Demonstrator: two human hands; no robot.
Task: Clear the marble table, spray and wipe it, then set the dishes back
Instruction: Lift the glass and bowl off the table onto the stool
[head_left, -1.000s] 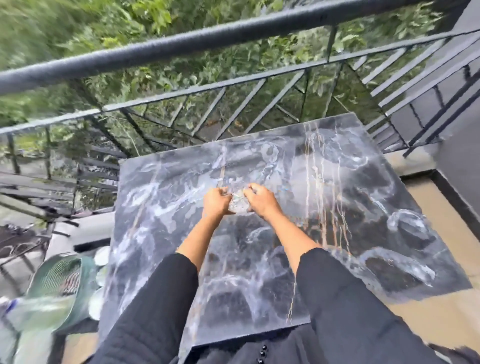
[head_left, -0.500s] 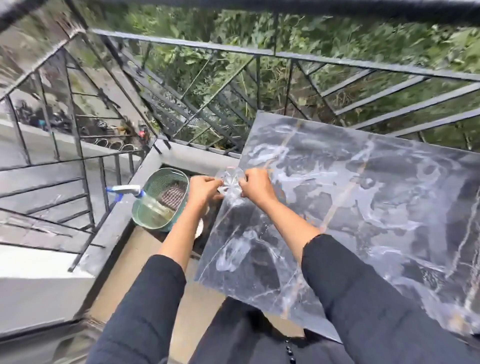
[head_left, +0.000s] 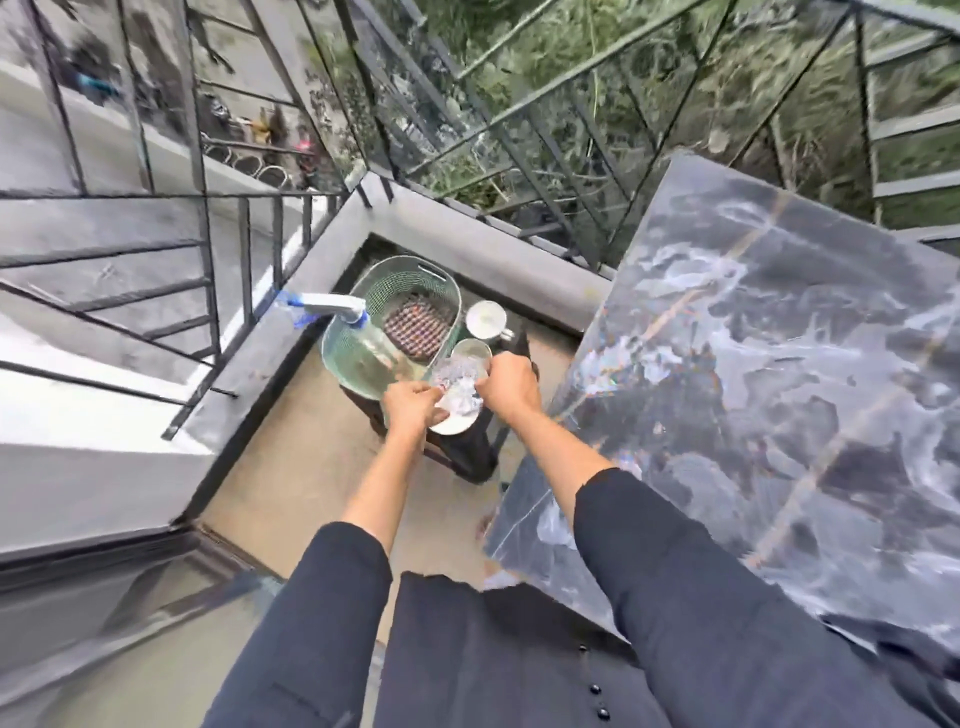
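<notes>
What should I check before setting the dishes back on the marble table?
1. Tabletop free of dishes: ok, the visible part of the marble table carries none.
2. Hands free: not ok, the left hand and right hand both grip a crumpled clear wad.
3. Sprayer stowed: ok, the spray bottle lies in the green basket.
4. Dishes at hand: ok, a plate, a cup and a white mug sit beside the basket, below the hands.
5. Surface dry: cannot tell, sheen and veining look alike.
</notes>
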